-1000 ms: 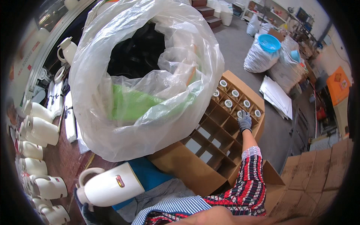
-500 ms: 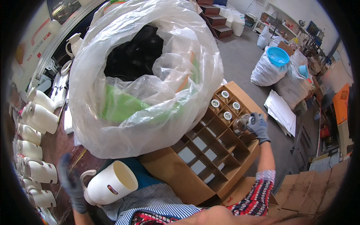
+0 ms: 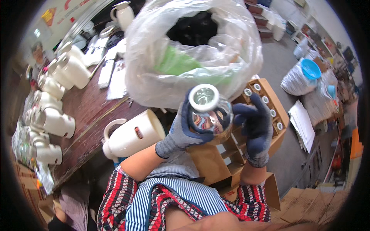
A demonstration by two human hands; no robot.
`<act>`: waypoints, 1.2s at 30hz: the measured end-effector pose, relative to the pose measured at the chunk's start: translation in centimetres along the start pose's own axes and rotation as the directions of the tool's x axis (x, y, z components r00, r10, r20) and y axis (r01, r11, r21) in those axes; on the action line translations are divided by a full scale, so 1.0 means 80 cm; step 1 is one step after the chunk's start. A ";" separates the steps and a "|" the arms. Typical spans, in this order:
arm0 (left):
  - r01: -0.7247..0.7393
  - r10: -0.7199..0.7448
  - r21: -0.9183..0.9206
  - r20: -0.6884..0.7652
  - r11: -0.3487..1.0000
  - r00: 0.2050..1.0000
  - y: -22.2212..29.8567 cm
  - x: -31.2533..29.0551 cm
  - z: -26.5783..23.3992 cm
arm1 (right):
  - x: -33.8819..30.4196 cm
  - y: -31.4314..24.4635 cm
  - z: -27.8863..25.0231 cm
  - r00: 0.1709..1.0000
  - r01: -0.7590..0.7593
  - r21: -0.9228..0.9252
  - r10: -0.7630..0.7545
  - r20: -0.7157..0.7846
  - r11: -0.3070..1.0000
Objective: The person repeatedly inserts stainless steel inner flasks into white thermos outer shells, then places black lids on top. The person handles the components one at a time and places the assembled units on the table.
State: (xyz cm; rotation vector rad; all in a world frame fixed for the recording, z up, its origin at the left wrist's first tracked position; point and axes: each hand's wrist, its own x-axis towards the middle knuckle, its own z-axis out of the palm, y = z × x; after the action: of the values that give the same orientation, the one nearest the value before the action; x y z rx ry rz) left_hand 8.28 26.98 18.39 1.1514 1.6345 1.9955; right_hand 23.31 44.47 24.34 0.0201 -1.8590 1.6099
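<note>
In front of me a shiny, rounded glass flask liner (image 3: 221,117) is tilted with its white-ringed mouth towards me. My left hand (image 3: 185,129), in a grey and navy glove, is wrapped round its near left side. My right hand (image 3: 255,129), gloved alike, is raised on the liner's other side with the fingers apart; whether a fingertip touches the glass I cannot tell. Behind the right hand, several white-rimmed liners (image 3: 265,100) stand in a divided cardboard box (image 3: 283,127). Left of my left forearm, a cream jug body (image 3: 140,134) with a handle lies on its side.
A big clear plastic sack (image 3: 146,82) with black pieces in it stands beyond my hands. Several cream jugs (image 3: 56,121) line the left of the dark red table (image 3: 90,119). White sacks, a blue basin (image 3: 310,69) and flat white sheets (image 3: 302,125) are on the right-hand floor.
The flask liner has come from the box to in front of me. My left hand has moved right from beside the jug and grips the liner; my right hand has let go and opened.
</note>
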 end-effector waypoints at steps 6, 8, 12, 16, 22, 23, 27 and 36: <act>0.099 -0.087 0.082 -0.144 0.992 0.986 -0.042 -0.102 -0.062 | -0.152 0.154 0.060 0.869 -0.492 0.194 0.493 0.048 0.849; 0.108 -0.104 0.023 -0.139 0.994 0.985 -0.032 -0.127 -0.061 | -0.201 0.194 0.072 0.843 -0.432 -0.450 0.528 0.107 0.781; 0.063 0.047 0.628 -0.158 0.776 0.986 0.030 -0.163 -0.178 | -0.186 0.197 0.062 0.728 -0.686 0.173 0.670 0.145 0.707; 0.472 0.033 0.878 -0.471 -0.077 0.882 -0.011 -0.237 -0.344 | -0.212 0.270 0.008 0.727 -0.680 0.262 0.676 0.120 0.685; 0.479 -0.167 0.826 -0.449 0.297 0.878 -0.005 -0.270 -0.330 | -0.116 0.256 0.055 0.781 -0.622 0.127 0.599 0.179 0.773; 0.488 -0.211 0.785 -0.440 0.381 0.873 0.005 -0.272 -0.329 | -0.110 0.254 0.058 0.780 -0.610 0.078 0.581 0.230 0.788; 0.632 -0.395 0.442 -0.516 0.637 0.760 0.008 -0.307 -0.354 | -0.111 0.263 0.079 0.737 -0.618 -0.003 0.580 0.348 0.786; 0.588 -0.405 0.439 -0.445 0.679 0.799 0.059 -0.246 -0.318 | -0.093 0.232 0.143 0.463 -0.802 -0.002 0.624 0.630 0.597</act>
State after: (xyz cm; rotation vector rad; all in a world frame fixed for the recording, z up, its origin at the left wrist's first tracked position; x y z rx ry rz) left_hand 2.85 -4.88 14.69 0.4136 2.4874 1.4060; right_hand 15.88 35.80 4.28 -0.2182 -2.1992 2.7540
